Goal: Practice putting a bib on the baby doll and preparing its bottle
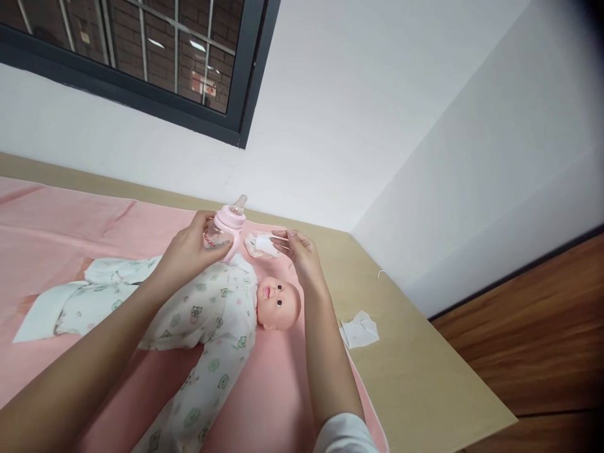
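My left hand (195, 245) is closed around a clear baby bottle (219, 236) with a pink collar, pink handle and clear teat, tilted above the doll's chest. With fingertips pinched, my right hand (299, 251) is at the edge of a crumpled white and see-through piece (260, 244); its exact kind is unclear. Below the hands, a baby doll (278, 304) lies on its back in a white printed suit (226, 321), head to the right. Part of its body is hidden behind my left forearm.
A pink mat (278, 390) covers much of the tan tabletop (415, 377). On the bare tabletop to the right lies a crumpled white cloth or tissue (361, 329). White walls border the table, with a dark-framed window (240, 94) above and wood panelling (533, 327) at right.
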Demonstrator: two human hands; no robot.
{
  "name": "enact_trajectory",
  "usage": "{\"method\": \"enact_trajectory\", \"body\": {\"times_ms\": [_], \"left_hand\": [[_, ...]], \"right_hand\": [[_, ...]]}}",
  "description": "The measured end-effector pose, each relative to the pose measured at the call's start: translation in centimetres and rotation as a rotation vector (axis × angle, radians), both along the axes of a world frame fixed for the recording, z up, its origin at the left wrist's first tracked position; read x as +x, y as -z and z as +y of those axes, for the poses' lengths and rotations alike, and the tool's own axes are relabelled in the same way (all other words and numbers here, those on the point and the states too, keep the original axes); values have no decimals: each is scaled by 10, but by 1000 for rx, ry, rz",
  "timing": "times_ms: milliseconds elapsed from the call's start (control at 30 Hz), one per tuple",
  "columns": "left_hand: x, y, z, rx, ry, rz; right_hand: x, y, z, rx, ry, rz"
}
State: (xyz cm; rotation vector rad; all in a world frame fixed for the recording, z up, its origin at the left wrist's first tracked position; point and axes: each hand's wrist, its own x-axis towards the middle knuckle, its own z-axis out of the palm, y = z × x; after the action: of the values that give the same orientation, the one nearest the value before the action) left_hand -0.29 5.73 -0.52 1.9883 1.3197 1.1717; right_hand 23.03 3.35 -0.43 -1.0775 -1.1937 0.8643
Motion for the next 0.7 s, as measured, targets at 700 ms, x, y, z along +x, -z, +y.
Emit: {"method": "enact_trajectory", "body": {"times_ms": [700], "left_hand": [[-4, 40, 53, -88, 63, 77]], "right_hand": [[109, 122, 37, -308, 660, -362]]}}
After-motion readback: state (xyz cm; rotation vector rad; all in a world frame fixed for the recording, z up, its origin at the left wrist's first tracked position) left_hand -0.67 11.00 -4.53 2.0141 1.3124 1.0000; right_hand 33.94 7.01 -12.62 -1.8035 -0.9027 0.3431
